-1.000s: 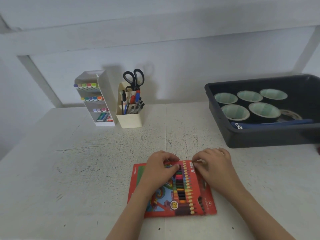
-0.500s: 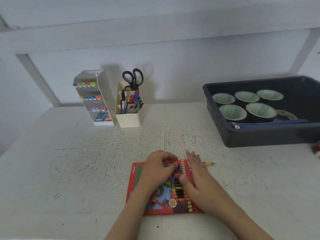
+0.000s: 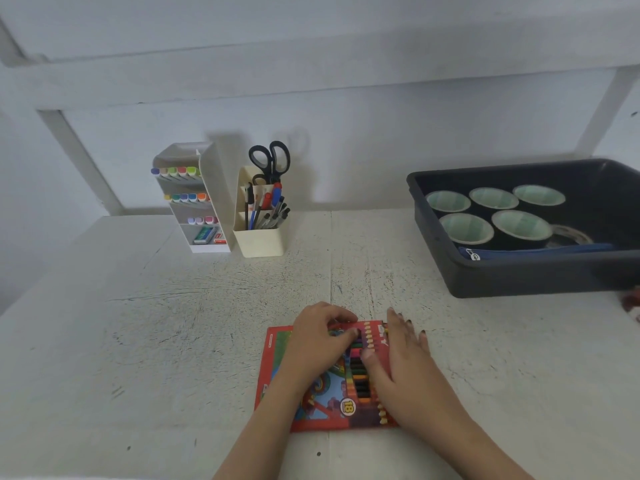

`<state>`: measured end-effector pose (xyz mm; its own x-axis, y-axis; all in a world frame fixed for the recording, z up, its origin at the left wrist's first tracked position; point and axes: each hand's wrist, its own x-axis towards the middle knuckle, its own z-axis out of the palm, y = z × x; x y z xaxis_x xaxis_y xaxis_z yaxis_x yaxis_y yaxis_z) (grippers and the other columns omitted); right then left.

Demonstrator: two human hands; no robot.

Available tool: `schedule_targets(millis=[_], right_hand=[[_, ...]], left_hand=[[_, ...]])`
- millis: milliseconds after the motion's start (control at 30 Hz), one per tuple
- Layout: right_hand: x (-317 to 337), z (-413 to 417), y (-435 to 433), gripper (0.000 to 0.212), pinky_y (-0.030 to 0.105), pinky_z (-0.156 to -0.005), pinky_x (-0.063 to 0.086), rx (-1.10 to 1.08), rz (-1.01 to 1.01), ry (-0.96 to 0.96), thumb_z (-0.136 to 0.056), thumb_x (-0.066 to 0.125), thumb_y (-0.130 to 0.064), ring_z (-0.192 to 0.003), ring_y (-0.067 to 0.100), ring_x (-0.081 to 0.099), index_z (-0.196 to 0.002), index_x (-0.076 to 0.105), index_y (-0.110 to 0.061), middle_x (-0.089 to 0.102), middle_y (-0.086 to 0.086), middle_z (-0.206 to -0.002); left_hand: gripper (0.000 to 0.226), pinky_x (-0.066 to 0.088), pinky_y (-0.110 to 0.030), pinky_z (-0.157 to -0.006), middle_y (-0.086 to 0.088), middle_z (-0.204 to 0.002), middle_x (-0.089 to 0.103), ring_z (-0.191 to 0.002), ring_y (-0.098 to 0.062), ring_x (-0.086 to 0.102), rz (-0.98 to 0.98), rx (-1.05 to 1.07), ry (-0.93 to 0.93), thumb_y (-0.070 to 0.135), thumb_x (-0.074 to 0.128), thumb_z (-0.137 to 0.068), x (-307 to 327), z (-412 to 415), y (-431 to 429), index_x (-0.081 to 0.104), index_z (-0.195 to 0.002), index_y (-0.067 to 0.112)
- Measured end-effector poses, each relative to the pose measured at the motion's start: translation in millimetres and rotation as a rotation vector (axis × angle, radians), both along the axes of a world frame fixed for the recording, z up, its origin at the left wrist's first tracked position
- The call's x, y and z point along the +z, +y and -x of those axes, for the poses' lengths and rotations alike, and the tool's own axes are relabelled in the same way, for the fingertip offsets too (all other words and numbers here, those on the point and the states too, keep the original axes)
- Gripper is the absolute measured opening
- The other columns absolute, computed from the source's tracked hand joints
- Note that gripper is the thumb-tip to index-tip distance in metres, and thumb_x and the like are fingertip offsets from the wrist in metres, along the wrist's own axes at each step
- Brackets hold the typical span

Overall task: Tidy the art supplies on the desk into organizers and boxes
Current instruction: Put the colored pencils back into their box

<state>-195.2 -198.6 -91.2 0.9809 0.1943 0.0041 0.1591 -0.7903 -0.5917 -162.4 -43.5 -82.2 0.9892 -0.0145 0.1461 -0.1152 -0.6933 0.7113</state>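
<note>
While the pencil box (image 3: 322,396) lies flat on the desk (image 3: 156,341) at six o'clock, right in front of me, both my hands are on it. My right hand (image 3: 403,365) lies flat, fingers straight and a little spread. It presses the box's three-o'clock side, and its fingertips reach past the far edge. My left hand (image 3: 320,341) sits at the box's eleven o'clock with fingers curled, tips down beside the coloured pencils (image 3: 360,377); whether they pinch a flap or merely press, I cannot tell.

I judge I am settling the pencils and closing the box. If I press unevenly, the row may ride up and jam the flap, or a point may snap. If I lift it with the far end unsealed, pencils could slide out toward twelve o'clock. The dark bin (image 3: 519,282) is at two o'clock and the pen holder (image 3: 258,242) at eleven.
</note>
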Motion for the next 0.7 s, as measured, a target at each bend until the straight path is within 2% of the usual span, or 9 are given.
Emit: schedule_targets(millis=[133,267,367,467,600,700], right_hand=[[1,4,3,0.072,0.022,-0.109,-0.013,0.095,-0.037,0.000,-0.096,0.033,-0.050,-0.145,0.012,-0.007,-0.149,-0.010,-0.026,-0.001,-0.003,-0.159],[1,8,1,0.073,0.025,-0.108,-0.019,-0.052,0.006,-0.075,-0.096,0.029,-0.050,-0.145,0.017,-0.004,-0.148,-0.013,-0.022,0.003,0.003,-0.159],[1,11,3,0.076,0.029,-0.109,-0.020,-0.090,-0.019,-0.043,-0.095,0.029,-0.052,-0.145,0.018,0.001,-0.146,-0.020,-0.024,0.009,0.002,-0.157],[2,14,8,0.081,0.033,-0.114,-0.016,-0.046,-0.076,-0.038,-0.093,0.034,-0.052,-0.145,0.013,0.004,-0.144,-0.025,-0.027,0.012,-0.002,-0.157],[6,16,9,0.083,0.032,-0.116,-0.011,-0.060,-0.207,0.001,-0.091,0.041,-0.052,-0.144,0.014,0.013,-0.144,-0.021,-0.033,0.023,-0.003,-0.154],[10,14,6,0.082,0.038,-0.119,0.000,-0.059,-0.262,0.006,-0.092,0.043,-0.049,-0.140,0.010,0.016,-0.147,-0.015,-0.033,0.031,-0.006,-0.151]], left_hand=[[0.016,0.046,-0.030,-0.088,0.015,-0.089,0.061,-0.089,-0.003,0.056,0.010,-0.001,-0.009,0.027,0.070,-0.078,1,1,0,0.072,-0.094,0.027],[0.016,0.047,-0.030,-0.087,0.013,-0.090,0.061,-0.089,-0.003,0.056,0.017,-0.002,0.003,0.028,0.070,-0.078,1,1,0,0.072,-0.094,0.027],[0.016,0.047,-0.030,-0.087,0.013,-0.090,0.062,-0.089,-0.004,0.056,0.028,0.001,0.001,0.027,0.071,-0.078,1,1,0,0.072,-0.094,0.026],[0.016,0.046,-0.030,-0.088,0.012,-0.091,0.062,-0.091,-0.006,0.056,0.029,0.000,0.006,0.026,0.071,-0.078,2,2,0,0.072,-0.094,0.026],[0.016,0.045,-0.025,-0.086,0.013,-0.090,0.061,-0.090,-0.005,0.056,0.023,-0.005,0.001,0.026,0.071,-0.078,1,2,0,0.072,-0.095,0.025],[0.016,0.044,-0.022,-0.084,0.012,-0.090,0.061,-0.089,-0.005,0.056,0.015,-0.012,0.000,0.025,0.071,-0.079,2,2,1,0.072,-0.095,0.025]])
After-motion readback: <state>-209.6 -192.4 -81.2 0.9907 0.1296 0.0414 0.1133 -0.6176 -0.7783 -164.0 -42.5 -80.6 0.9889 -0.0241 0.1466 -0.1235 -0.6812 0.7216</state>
